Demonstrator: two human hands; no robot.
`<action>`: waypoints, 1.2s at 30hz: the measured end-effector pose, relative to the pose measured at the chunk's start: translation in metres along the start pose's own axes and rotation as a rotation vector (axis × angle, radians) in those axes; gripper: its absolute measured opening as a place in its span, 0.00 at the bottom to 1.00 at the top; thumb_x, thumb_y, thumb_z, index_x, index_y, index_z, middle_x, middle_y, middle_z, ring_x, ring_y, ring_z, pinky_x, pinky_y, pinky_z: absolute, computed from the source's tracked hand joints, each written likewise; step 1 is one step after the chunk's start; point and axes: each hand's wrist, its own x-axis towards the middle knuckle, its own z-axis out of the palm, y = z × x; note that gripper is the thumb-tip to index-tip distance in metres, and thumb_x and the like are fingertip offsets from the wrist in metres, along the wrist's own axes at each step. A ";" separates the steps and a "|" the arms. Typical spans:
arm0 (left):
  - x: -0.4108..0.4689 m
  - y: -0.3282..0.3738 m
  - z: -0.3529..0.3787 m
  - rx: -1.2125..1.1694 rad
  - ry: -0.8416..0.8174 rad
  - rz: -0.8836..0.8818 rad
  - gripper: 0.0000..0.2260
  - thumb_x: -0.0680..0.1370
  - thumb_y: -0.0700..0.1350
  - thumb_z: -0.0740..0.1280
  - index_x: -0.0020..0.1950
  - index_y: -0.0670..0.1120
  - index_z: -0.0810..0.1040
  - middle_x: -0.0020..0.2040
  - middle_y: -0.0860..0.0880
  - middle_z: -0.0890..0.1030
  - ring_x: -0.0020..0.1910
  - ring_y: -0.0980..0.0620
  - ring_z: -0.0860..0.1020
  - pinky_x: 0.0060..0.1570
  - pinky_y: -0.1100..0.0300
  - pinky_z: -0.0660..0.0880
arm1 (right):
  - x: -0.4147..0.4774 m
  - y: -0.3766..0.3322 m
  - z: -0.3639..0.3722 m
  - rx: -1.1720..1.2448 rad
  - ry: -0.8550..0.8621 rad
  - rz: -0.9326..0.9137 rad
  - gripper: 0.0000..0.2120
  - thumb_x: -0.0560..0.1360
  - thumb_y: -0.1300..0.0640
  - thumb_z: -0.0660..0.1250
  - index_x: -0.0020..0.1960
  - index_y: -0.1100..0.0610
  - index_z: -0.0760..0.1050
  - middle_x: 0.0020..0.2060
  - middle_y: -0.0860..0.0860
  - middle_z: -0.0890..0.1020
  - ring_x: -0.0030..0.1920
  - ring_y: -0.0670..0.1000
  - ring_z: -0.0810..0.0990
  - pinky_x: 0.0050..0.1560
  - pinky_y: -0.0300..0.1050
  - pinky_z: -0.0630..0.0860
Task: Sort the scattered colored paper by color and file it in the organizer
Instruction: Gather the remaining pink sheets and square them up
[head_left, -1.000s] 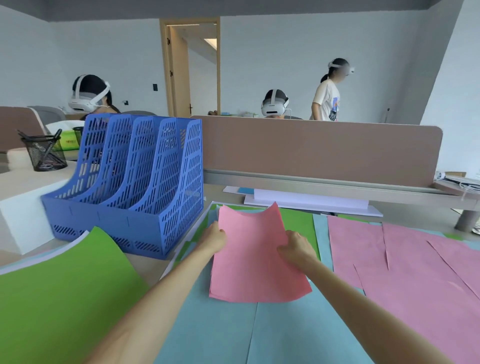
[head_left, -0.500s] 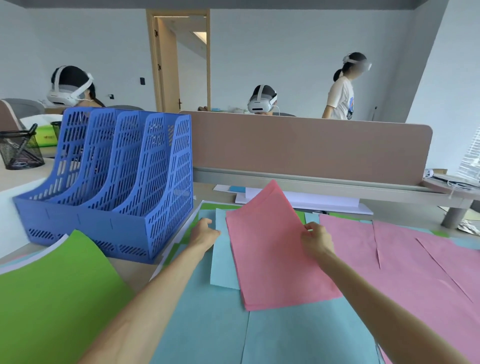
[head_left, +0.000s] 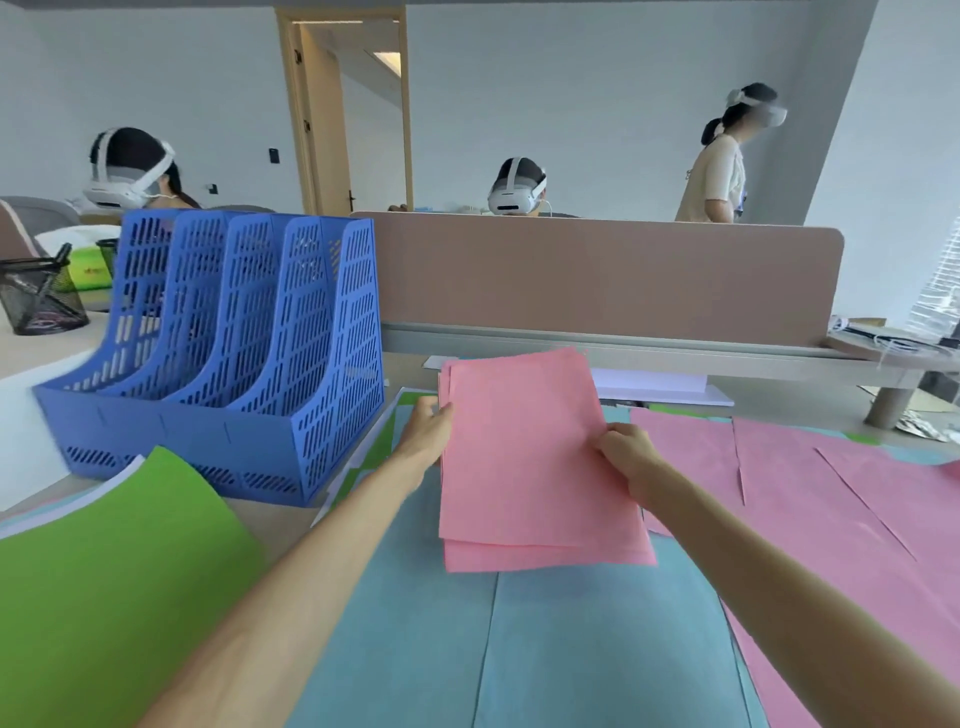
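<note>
A small stack of pink paper (head_left: 524, 457) is held above the desk, tilted toward me. My left hand (head_left: 427, 434) grips its left edge and my right hand (head_left: 626, 451) pinches its right edge. The blue slotted organizer (head_left: 234, 353) stands to the left of the stack, its slots open toward me. More pink sheets (head_left: 831, 499) lie spread on the right. Light blue sheets (head_left: 545, 639) cover the desk below the stack. A green sheet (head_left: 109, 577) curls up at the near left.
A brown desk divider (head_left: 597, 280) runs along the back edge with white sheets (head_left: 660, 387) below it. A black mesh pen cup (head_left: 39, 299) stands far left. Three people wearing headsets are beyond the divider.
The pink stack has been squared upright between both hands. My left hand, which rested on the desk sheets, now grips the stack's left edge.
</note>
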 end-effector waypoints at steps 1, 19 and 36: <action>-0.006 0.000 -0.008 -0.025 0.004 -0.035 0.10 0.79 0.46 0.59 0.60 0.47 0.69 0.51 0.50 0.76 0.48 0.52 0.74 0.43 0.57 0.67 | -0.006 -0.002 0.006 0.007 -0.038 0.001 0.07 0.74 0.65 0.60 0.44 0.59 0.77 0.35 0.54 0.77 0.31 0.52 0.73 0.32 0.39 0.68; -0.130 0.030 0.065 0.245 -0.253 0.060 0.21 0.79 0.42 0.58 0.73 0.45 0.63 0.71 0.46 0.69 0.69 0.48 0.68 0.67 0.55 0.66 | -0.091 0.059 -0.059 -0.131 0.116 -0.159 0.19 0.74 0.62 0.60 0.65 0.56 0.71 0.51 0.50 0.81 0.44 0.51 0.79 0.41 0.41 0.73; -0.210 0.103 0.219 -0.214 -0.457 -0.098 0.13 0.76 0.36 0.63 0.36 0.51 0.65 0.37 0.50 0.69 0.36 0.54 0.68 0.41 0.61 0.68 | -0.148 0.148 -0.266 -0.005 0.353 0.123 0.29 0.71 0.66 0.66 0.70 0.58 0.65 0.53 0.58 0.75 0.45 0.57 0.78 0.36 0.44 0.73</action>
